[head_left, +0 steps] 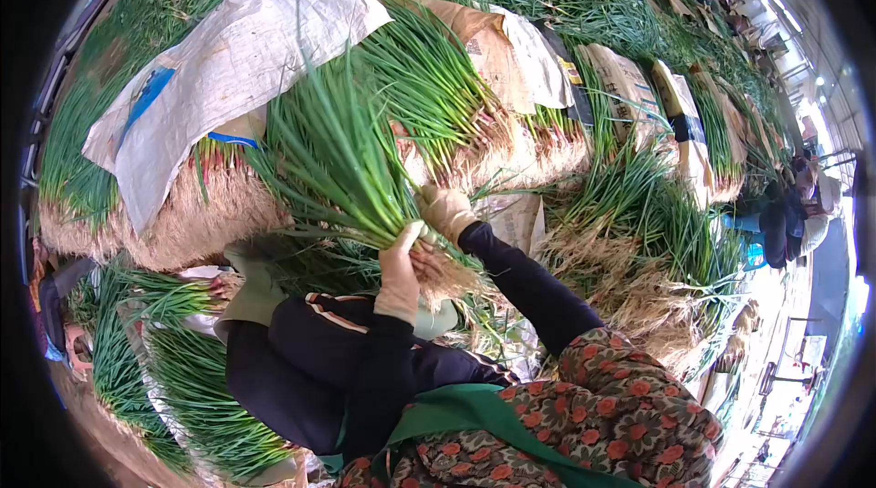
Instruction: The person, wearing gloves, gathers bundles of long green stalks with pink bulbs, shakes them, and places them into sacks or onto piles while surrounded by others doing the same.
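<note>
A bunch of green onions (351,173) fans out in front of me, leaves pointing up and away. My left hand (399,274), in a pale glove, is wrapped around its lower stems just above the roots (447,276). To the right of the stems, my gloved right hand (447,212) has its fingers curled together at the edge of the bunch. What sits between those fingers is hidden. Behind the bunch lies a row of stacked green onions (433,77), roots facing me.
A white woven sack (255,41) covers part of the stack at left; more sacks (625,91) drape over it at right. Loose green onions (630,233) heap at my right, and others (210,388) lie at lower left. A person (794,219) sits at far right.
</note>
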Demonstrator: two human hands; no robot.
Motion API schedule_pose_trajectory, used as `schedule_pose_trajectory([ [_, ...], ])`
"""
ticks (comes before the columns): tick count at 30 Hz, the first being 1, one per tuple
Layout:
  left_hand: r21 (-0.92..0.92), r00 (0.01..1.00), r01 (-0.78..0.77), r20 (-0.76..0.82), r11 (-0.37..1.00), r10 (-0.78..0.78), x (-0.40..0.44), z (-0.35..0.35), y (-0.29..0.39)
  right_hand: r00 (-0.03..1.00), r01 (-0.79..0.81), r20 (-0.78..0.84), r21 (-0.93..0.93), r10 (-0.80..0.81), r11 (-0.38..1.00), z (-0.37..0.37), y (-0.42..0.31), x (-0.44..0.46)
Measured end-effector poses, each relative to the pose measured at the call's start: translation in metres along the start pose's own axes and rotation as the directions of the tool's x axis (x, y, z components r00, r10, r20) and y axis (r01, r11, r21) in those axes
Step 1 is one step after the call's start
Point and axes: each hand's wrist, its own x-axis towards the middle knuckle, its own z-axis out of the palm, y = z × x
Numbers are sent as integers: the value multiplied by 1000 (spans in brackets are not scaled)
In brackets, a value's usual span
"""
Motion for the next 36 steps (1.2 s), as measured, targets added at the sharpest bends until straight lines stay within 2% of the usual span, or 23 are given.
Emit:
schedule_pose_trajectory([
  [2, -158, 1000, 1, 31, 987, 4, -15, 1, 15, 999, -29, 17, -250, 35, 968, 4, 31, 25],
  [4, -379, 989, 17, 141, 925, 39, -13, -7, 19, 991, 135, 28, -325, -133, 936, -16, 34, 20],
  [6, -415, 997, 60, 74, 908, -32, -4, -15, 16, 965, 240, 17, -450, -260, 860, -26, 42, 25],
  [7, -433, 997, 78, 49, 898, -62, 3, -16, 16, 994, 89, -26, -420, -110, 903, -35, 47, 46],
  [8, -534, 960, 229, 263, 814, -97, 11, -21, 12, 997, -65, -68, -386, 42, 920, -45, 52, 66],
  [9, -493, 966, 212, 234, 844, -106, 12, -20, 11, 987, -152, -108, -321, 123, 935, -58, 59, 78],
  [11, -402, 977, 181, 180, 898, -117, 15, -12, 8, 975, -155, -213, -475, 58, 866, -43, 108, 116],
  [12, -462, 983, 93, 185, 882, -7, 11, -3, 11, 918, -374, -366, -665, 155, 646, -10, 124, 139],
  [14, -444, 977, 117, 214, 888, -22, 16, -6, 12, 870, -472, -473, -723, 137, 504, 5, 130, 157],
  [16, -468, 975, 136, 221, 873, -33, 17, -9, 10, 930, -242, -367, -600, 6, 763, -15, 148, 146],
  [19, -445, 980, 158, 180, 881, -85, 13, -7, 14, 928, -298, -354, -514, 118, 805, -26, 148, 141],
  [20, -481, 977, 161, 203, 862, -69, 17, -10, 8, 867, -218, -491, -522, -82, 824, -36, 140, 123],
  [21, -487, 978, 154, 197, 860, -64, 15, -10, 8, 876, -341, -480, -530, 57, 776, -41, 134, 121],
  [22, -496, 980, 143, 190, 857, -53, 14, -9, 7, 911, -402, -294, -474, 290, 783, -73, 102, 106],
  [23, -507, 983, 126, 181, 853, -38, 13, -8, 9, 871, -467, -75, -431, 486, 772, -103, 69, 93],
  [24, -508, 980, 133, 193, 851, -38, 15, -9, 8, 965, -230, -244, -595, 100, 770, -48, 164, 131],
  [27, -474, 975, 167, 211, 864, -73, 21, -10, 3, 976, -145, 87, -429, 201, 892, -93, 65, 61],
  [28, -431, 973, 187, 202, 883, -108, 21, -7, 4, 995, 103, 61, -667, -84, 738, -72, 73, 38],
  [30, -323, 962, 266, 146, 908, -230, 17, 0, 8, 836, 455, 67, -639, -544, 620, -23, 86, -8],
  [32, -320, 957, 277, 180, 906, -229, 19, 0, 0, 885, 464, 98, -111, -455, 879, -7, 63, -46],
  [33, -317, 954, 280, 201, 906, -225, 20, 0, -1, 925, 192, 307, 127, -223, 973, -18, 45, -61],
  [34, -257, 953, 265, 215, 929, -212, 18, 0, 1, 962, 191, 134, 295, -238, 936, -24, 49, -69],
  [36, -382, 964, 249, 182, 890, -192, 16, 6, 0, 983, 180, -140, 546, -123, 818, -54, 69, -87],
])
